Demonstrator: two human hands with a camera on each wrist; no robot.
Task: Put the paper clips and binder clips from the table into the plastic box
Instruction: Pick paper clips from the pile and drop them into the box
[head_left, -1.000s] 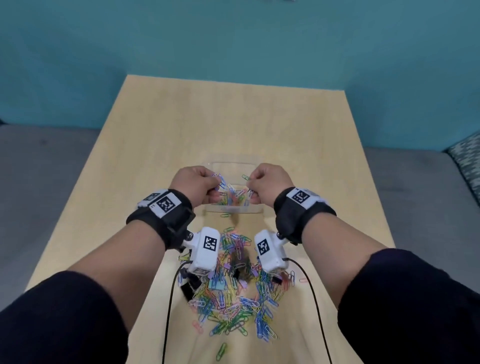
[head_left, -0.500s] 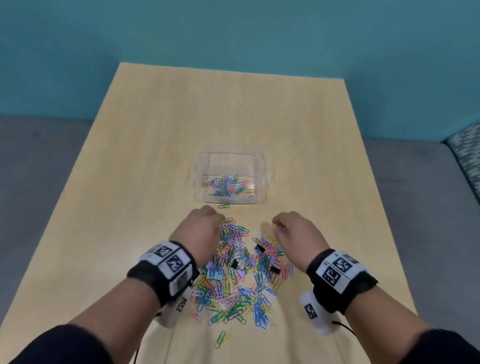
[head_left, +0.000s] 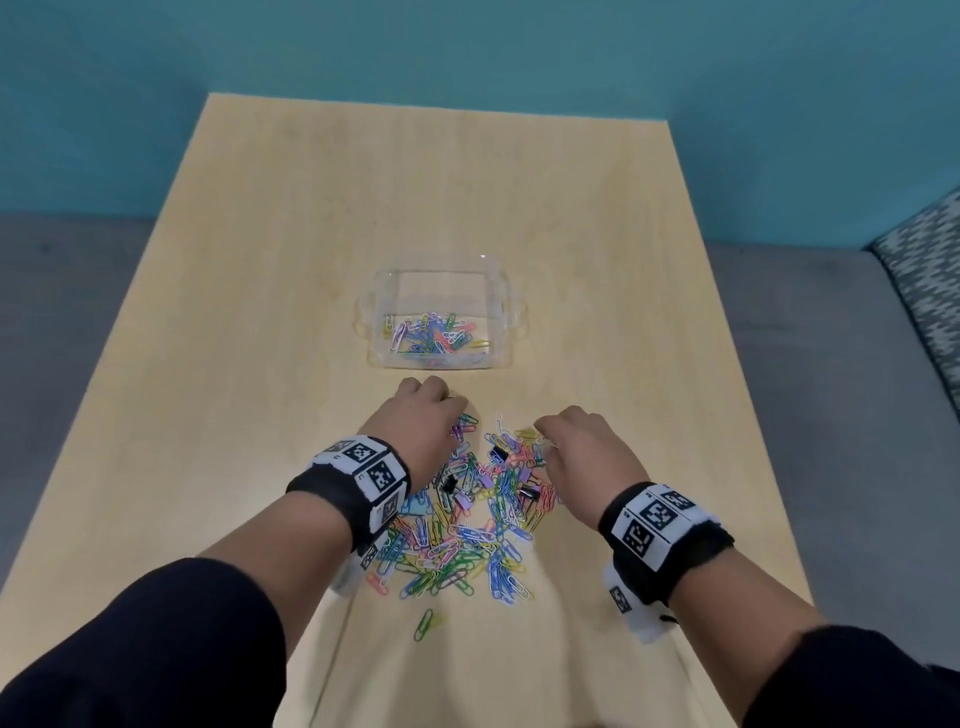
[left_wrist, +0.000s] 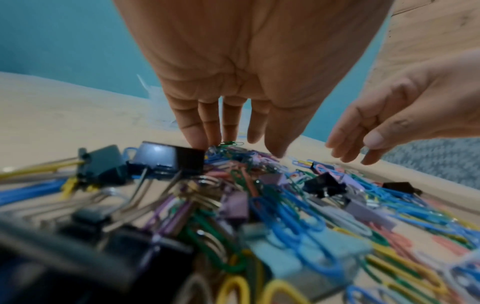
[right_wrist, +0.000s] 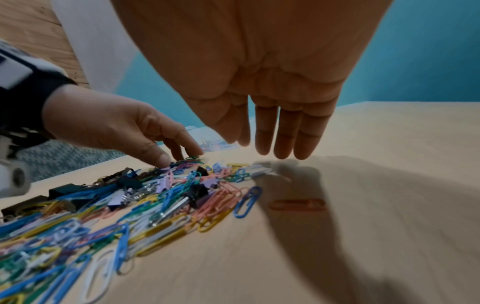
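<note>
A clear plastic box (head_left: 506, 312) stands mid-table with several colored paper clips (head_left: 434, 335) inside. Nearer me lies a dense pile of colored paper clips (head_left: 467, 525) mixed with black binder clips (head_left: 527, 491) and pastel ones. My left hand (head_left: 423, 415) reaches down at the pile's far left edge, its straight fingertips (left_wrist: 202, 142) touching the clips beside a black binder clip (left_wrist: 168, 156). My right hand (head_left: 576, 447) hovers over the far right edge. Its fingers (right_wrist: 283, 144) hang straight just above the table and hold nothing.
A lone green clip (head_left: 423, 623) lies nearer me than the pile. An orange clip (right_wrist: 297, 204) sits apart on its right side. The wooden table (head_left: 260, 364) is bare around the box. A patterned cushion (head_left: 930, 291) lies off the right edge.
Both hands were over the box a second ago with clips in their fingers. They have since pulled back toward me and dropped to the pile's far edge, holding nothing.
</note>
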